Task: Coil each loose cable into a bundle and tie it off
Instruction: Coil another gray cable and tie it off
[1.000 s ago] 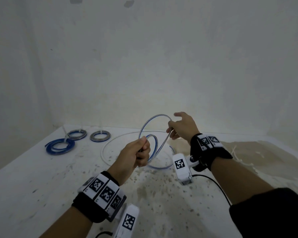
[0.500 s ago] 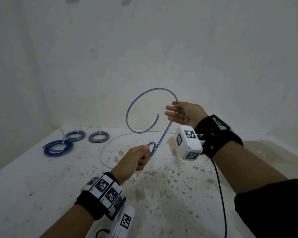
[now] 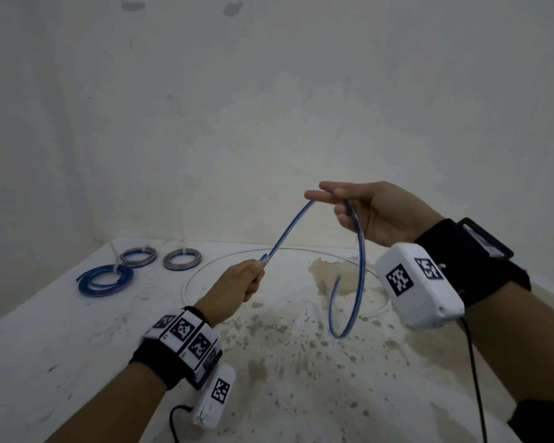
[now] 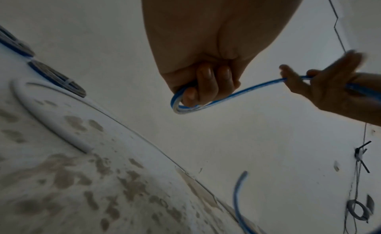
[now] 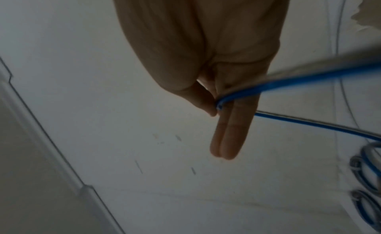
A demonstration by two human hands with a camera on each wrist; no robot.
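A blue-and-white flat cable (image 3: 288, 225) stretches in the air between my hands. My left hand (image 3: 237, 282) grips one end in a fist, where the cable is bent into a small loop around the fingers (image 4: 189, 94). From there the cable climbs right to my right hand (image 3: 365, 212), which is raised palm-in with its fingers nearly straight. In the right wrist view the thumb (image 5: 204, 103) pinches the cable (image 5: 309, 77) against the fingers. Beyond that hand the cable hangs down in a curve, its free end (image 3: 338, 279) above the table.
On the stained white table (image 3: 285, 378) lies a large loose white cable loop (image 3: 189, 282). At the back left sit three tied coils: one blue (image 3: 104, 279) and two grey (image 3: 138, 254) (image 3: 182, 259). Walls close off the back and left.
My right hand has risen and turned palm-in. The big loop that stood above the hands has unrolled; the cable now runs taut from the left fist, its tail hanging below the right hand.
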